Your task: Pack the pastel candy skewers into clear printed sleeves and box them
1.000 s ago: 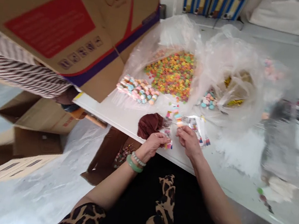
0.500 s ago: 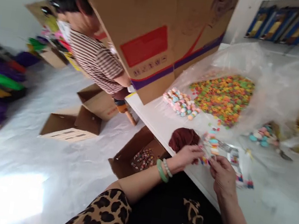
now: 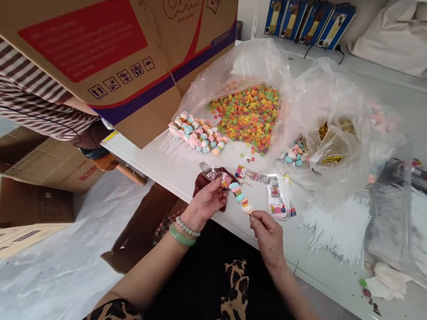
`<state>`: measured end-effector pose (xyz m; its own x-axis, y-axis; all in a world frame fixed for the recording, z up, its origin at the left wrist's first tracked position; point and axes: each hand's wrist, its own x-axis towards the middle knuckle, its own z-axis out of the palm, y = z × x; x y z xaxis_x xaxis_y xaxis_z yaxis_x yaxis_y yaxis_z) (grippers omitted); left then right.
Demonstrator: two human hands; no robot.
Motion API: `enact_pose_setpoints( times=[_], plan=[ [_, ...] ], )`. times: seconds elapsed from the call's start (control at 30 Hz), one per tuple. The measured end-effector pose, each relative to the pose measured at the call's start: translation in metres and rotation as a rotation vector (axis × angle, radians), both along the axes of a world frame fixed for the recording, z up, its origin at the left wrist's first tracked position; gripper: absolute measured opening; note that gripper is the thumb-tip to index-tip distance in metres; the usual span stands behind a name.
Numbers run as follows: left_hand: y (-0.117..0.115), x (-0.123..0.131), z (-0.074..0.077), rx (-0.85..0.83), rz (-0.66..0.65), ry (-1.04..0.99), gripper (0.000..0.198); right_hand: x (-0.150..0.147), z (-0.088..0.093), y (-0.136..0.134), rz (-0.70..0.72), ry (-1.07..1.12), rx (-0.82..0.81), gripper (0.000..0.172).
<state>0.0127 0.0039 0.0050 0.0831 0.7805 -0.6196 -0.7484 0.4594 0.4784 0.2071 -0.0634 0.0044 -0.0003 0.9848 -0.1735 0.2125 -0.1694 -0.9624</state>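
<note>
From the head camera, the left hand (image 3: 207,202) pinches a small clear printed bag (image 3: 212,171) between thumb and fingers, with its fingertips against one end of a candy stick (image 3: 239,196): smooth, chalky pastel discs threaded on a thin white stick. The right hand (image 3: 268,238) grips the stick's other end between thumb and forefinger, so the stick is held in the air between the hands, just above the bench (image 3: 165,161). The left fingers hide the spot where bag and candy meet, so I can't tell whether the candy is inside. A jade bangle (image 3: 182,234) and a bead bracelet (image 3: 187,226) circle the left wrist, and a bunched brown cloth (image 3: 203,186) lies under that hand.

Beyond are printed bags (image 3: 276,201), ring-shaped candies (image 3: 244,116) in a crumpled plastic sack (image 3: 251,69), a row of candy sticks (image 3: 197,133), and gold ties (image 3: 331,140) blurred behind a second sack (image 3: 339,93). Loose white sticks (image 3: 334,226) fan out at right.

A cardboard box (image 3: 87,39) printed "Cola" covers the upper left, partly hiding a co-worker's striped sleeve (image 3: 18,93). Blue packets (image 3: 310,22) sit on a white shelf (image 3: 247,4), and plastic sheeting (image 3: 33,261) covers the floor
</note>
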Motion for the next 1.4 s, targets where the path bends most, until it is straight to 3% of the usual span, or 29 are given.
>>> enact_pose_setpoints(
  times=[0.23,0.4,0.87,1.07,1.13,1.2,1.4],
  plan=[
    [-0.005,0.002,0.007,0.068,-0.055,0.054,0.030,0.002,-0.004,0.002,-0.012,-0.270,0.226,0.019],
    [-0.003,0.002,0.008,0.050,0.016,0.162,0.031,0.003,-0.009,-0.004,-0.098,-0.462,0.475,0.021],
    [-0.008,0.006,0.002,0.068,-0.018,0.098,0.033,0.001,-0.015,-0.002,-0.033,-0.712,0.613,0.024],
    [-0.008,0.008,0.003,0.164,-0.048,0.321,0.036,0.006,-0.019,-0.001,-0.017,-0.873,0.831,0.021],
    [-0.008,0.009,0.005,0.203,-0.072,0.355,0.037,0.005,-0.020,-0.001,0.012,-0.787,0.782,0.021],
    [-0.007,0.011,0.005,0.243,-0.093,0.349,0.037,0.001,-0.021,-0.001,0.026,-0.582,0.620,0.020],
    [-0.010,0.018,-0.007,0.234,-0.111,0.371,0.035,-0.015,-0.024,0.008,0.021,0.344,-0.282,0.017]
  ],
)
